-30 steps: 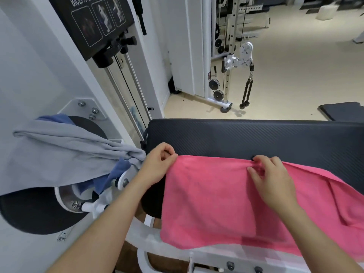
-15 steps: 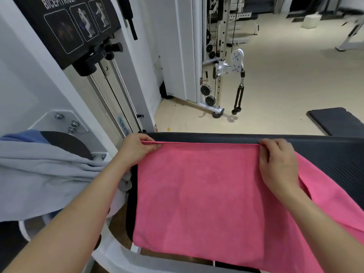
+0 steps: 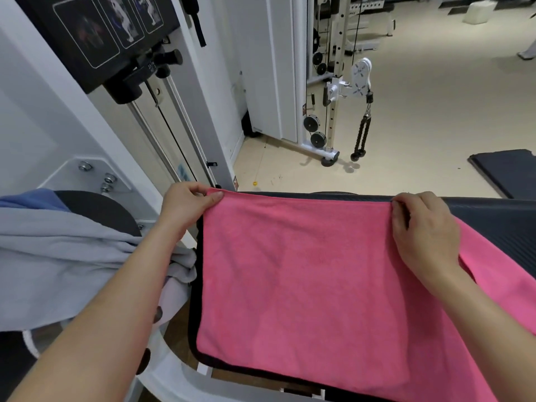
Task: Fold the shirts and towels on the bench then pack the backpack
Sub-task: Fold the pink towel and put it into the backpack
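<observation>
The pink towel (image 3: 304, 271) is a plain, soft-napped cloth with no pattern. It lies flat on the dark padded bench (image 3: 493, 221), and its far edge is drawn into a straight, taut line between the two hands. Below the hands it spreads smooth and nearly free of wrinkles toward the person. Its left side runs just inside the bench's rounded edge, below the left hand. To the outside of the right hand more of the towel carries on, sloping away along the bench, with a small fold showing beside the right wrist.

The left hand (image 3: 185, 207) pinches the towel's far left corner between thumb and curled forefinger, knuckles up. Its forearm reaches in from the lower left.

The right hand (image 3: 423, 230) grips the far edge with its fingers curled over the hem and the back of the hand facing up. Its forearm lies across the towel from the lower right. Both hands hold the cloth at the bench's far edge.

To the outside of the left arm a grey garment (image 3: 58, 256) hangs bunched over a white machine frame, with a blue cloth (image 3: 32, 198) showing above it.
</observation>
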Demonstrator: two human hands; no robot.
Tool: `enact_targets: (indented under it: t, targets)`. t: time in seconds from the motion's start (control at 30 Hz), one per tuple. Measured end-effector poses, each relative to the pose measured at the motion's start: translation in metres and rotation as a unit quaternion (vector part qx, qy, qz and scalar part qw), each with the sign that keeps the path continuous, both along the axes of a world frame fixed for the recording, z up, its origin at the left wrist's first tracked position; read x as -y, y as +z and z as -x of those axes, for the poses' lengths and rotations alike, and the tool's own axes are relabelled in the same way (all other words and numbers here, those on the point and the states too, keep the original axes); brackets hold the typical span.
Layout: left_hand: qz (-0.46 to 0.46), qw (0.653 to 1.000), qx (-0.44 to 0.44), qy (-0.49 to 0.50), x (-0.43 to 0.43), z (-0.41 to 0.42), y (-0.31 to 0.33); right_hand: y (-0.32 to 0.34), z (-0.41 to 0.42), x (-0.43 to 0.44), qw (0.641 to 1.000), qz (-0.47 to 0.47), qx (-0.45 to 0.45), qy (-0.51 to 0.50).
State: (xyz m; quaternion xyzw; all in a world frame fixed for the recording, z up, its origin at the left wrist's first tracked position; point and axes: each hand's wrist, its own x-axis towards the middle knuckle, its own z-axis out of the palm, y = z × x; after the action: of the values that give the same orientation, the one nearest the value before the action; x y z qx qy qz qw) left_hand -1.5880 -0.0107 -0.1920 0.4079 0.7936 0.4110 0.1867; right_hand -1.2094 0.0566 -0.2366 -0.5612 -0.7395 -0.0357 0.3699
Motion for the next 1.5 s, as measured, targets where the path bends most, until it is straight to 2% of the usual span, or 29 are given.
enact_targets:
  t: [0.1, 0.2, 0.4, 0.47, 0.53, 0.57, 0.63, 0.77, 0.87, 0.93, 1.0, 1.03, 1.1, 1.13, 1.17, 1.2, 1.27, 1.37, 1.5]
  targets:
    - [0.007, 0.999, 0.006, 0.034, -0.005, 0.002, -0.008, 0.001, 0.002, 0.000, 1.000, 0.018, -0.002, 0.003]
    - [0.029, 0.992, -0.106, 0.069, -0.011, -0.002, -0.012, 0.006, 0.006, 0.001, 0.999, 0.048, -0.006, 0.005]
    - [0.042, 0.966, -0.226, 0.119, -0.002, -0.020, -0.012, 0.014, 0.013, 0.006, 0.995, 0.098, 0.002, 0.032]
    - [-0.037, 0.951, -0.298, 0.068, 0.006, -0.041, -0.008, 0.019, 0.010, 0.003, 0.989, 0.144, 0.004, 0.043]
    - [-0.050, 0.929, -0.359, -0.077, 0.021, -0.072, -0.016, 0.028, 0.004, 0.002, 0.977, 0.202, -0.011, 0.065]
    - [-0.009, 0.919, -0.368, -0.138, 0.031, -0.089, -0.024, 0.033, -0.001, 0.005, 0.971, 0.225, -0.034, 0.080]
    - [0.097, 0.915, -0.345, -0.184, 0.049, -0.110, -0.044, 0.044, -0.014, 0.024, 0.958, 0.244, -0.108, 0.100]
    - [0.168, 0.922, -0.305, -0.172, 0.043, -0.116, -0.046, 0.034, -0.052, 0.099, 0.947, 0.220, -0.217, 0.092]
    - [0.207, 0.930, -0.261, -0.154, 0.028, -0.125, -0.024, 0.002, -0.089, 0.156, 0.939, 0.225, -0.260, 0.008]
    - [0.225, 0.929, -0.263, -0.131, 0.025, -0.140, -0.015, -0.019, -0.114, 0.184, 0.930, 0.243, -0.272, -0.041]
    - [0.191, 0.919, -0.326, -0.113, 0.027, -0.166, -0.011, -0.033, -0.135, 0.203, 0.926, 0.261, -0.261, -0.074]
    - [0.131, 0.914, -0.360, -0.132, 0.031, -0.183, -0.012, -0.037, -0.144, 0.208, 0.926, 0.267, -0.253, -0.089]
    - [-0.021, 0.889, -0.381, -0.252, 0.042, -0.225, -0.017, -0.043, -0.159, 0.211, 0.923, 0.272, -0.247, -0.119]
    - [-0.073, 0.866, -0.375, -0.324, 0.049, -0.251, -0.024, -0.046, -0.167, 0.212, 0.920, 0.275, -0.244, -0.133]
    - [-0.084, 0.846, -0.361, -0.383, 0.056, -0.272, -0.028, -0.047, -0.170, 0.211, 0.921, 0.276, -0.237, -0.138]
    - [-0.067, 0.836, -0.346, -0.421, 0.059, -0.289, -0.032, -0.049, -0.171, 0.208, 0.923, 0.278, -0.230, -0.137]
    - [-0.021, 0.837, -0.313, -0.448, 0.058, -0.319, -0.042, -0.053, -0.176, 0.207, 0.918, 0.288, -0.231, -0.145]
    - [0.013, 0.873, -0.202, -0.443, 0.046, -0.347, -0.049, -0.059, -0.180, 0.204, 0.903, 0.302, -0.260, -0.163]
    - [0.017, 0.941, 0.012, -0.339, 0.025, -0.363, -0.044, -0.061, -0.188, 0.195, 0.892, 0.305, -0.278, -0.187]
